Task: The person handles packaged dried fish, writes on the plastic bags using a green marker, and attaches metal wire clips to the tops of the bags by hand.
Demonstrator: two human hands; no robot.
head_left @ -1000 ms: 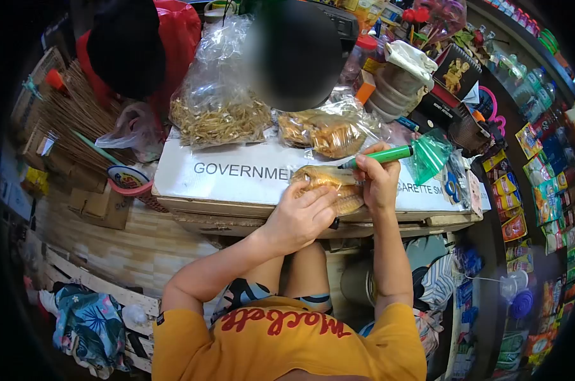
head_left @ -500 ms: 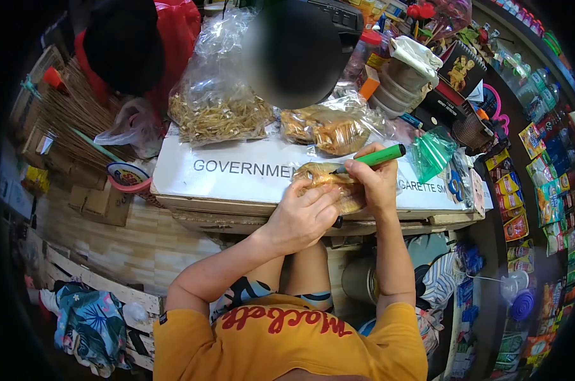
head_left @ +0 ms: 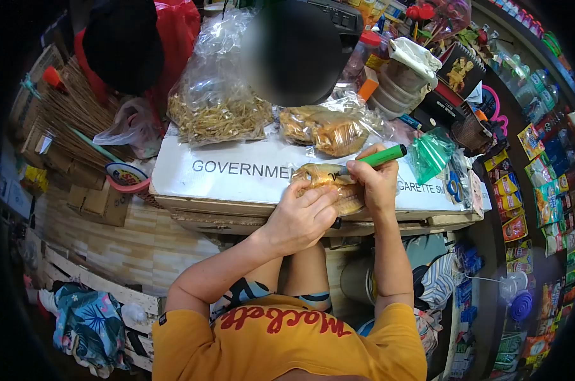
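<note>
My right hand (head_left: pixel 375 181) grips a green marker (head_left: pixel 385 155) whose tip points down at a clear plastic pack of dried fish (head_left: pixel 349 202). A short dark mark shows on the pack's plastic near the tip. My left hand (head_left: pixel 302 209) presses and holds the near left side of that pack at the table's front edge. A small black object, perhaps the marker's cap, sticks out below my left hand. Behind the pack lies another plastic bag of dried fish (head_left: pixel 332 131). To its left stands a big clear bag of small dried fish (head_left: pixel 217 117).
The white-topped table (head_left: pixel 220 181) carries a green plastic packet (head_left: pixel 432 155), blue scissors (head_left: pixel 453 185) and stacked tubs (head_left: pixel 398 86). A person in red with a black cap (head_left: pixel 123 47) is at the back left, beside stick brooms (head_left: pixel 71 108). Hanging packets line the right.
The marker has moved from above the pack down and left onto its plastic, and a dark mark now shows there. My left hand has stayed nearly still on the pack.
</note>
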